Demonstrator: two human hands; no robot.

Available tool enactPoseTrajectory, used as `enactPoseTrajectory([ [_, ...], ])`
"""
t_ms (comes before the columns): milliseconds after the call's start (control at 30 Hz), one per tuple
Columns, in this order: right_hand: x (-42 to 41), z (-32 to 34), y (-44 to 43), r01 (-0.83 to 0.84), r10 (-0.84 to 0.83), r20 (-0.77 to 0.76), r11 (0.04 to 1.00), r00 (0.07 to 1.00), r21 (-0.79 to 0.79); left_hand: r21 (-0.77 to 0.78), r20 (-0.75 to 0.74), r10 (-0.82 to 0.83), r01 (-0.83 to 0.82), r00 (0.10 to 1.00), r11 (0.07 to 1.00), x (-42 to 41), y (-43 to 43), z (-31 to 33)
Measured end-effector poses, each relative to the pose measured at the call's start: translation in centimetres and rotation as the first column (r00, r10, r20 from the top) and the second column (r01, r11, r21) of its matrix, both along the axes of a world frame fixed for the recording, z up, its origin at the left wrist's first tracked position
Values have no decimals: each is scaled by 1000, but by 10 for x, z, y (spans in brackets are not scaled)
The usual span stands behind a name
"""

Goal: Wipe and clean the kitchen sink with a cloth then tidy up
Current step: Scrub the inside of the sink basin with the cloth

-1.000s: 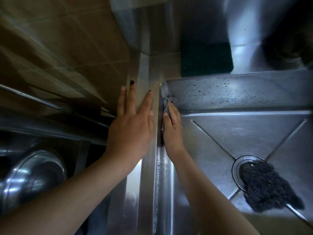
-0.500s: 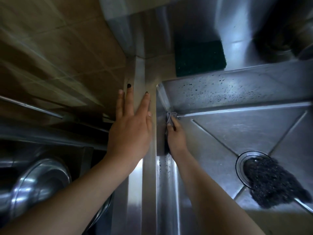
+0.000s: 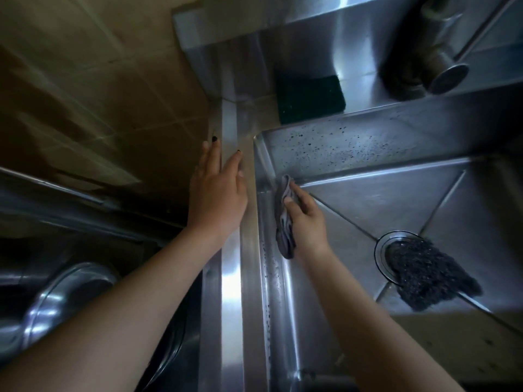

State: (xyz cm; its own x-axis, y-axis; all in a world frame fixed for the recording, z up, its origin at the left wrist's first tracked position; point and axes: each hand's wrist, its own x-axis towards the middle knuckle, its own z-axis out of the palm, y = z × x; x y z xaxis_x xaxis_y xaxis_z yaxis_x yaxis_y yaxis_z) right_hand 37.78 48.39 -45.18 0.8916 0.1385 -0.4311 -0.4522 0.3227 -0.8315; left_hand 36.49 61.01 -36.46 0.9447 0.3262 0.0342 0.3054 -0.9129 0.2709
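Observation:
The steel kitchen sink [image 3: 390, 199] fills the right half of the view, its back wall speckled with dark drops. My right hand [image 3: 307, 222] is inside the basin at the far left corner, pressing a folded grey cloth [image 3: 284, 219] against the left wall with fingers and thumb round it. My left hand [image 3: 218, 193] rests flat with straight fingers on the sink's left rim [image 3: 232, 278], beside the tiled wall.
A dark steel-wool scourer [image 3: 424, 275] lies over the round drain [image 3: 387, 250]. A green scouring pad [image 3: 310, 99] sits on the back ledge. The tap spout [image 3: 441, 72] hangs at the upper right. A steel bowl [image 3: 56, 304] stands at the lower left.
My right hand has slid with the cloth down the left wall to the basin's bottom corner, and more cloth now shows beneath it. My left hand stays on the rim.

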Motion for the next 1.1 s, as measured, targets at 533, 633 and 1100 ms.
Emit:
enactPoseTrajectory([
  [533,-82,53,-1,-114,156,349,984,924,-141,81,-136,-116,128,984,988,-66,-29,8],
  [633,-76,41,2,-154,207,309,970,929,-187,150,-142,-124,145,982,978,-65,-28,5],
  [1100,-62,-67,1,-304,382,66,819,922,-487,158,-144,-117,139,983,978,-64,-33,7],
])
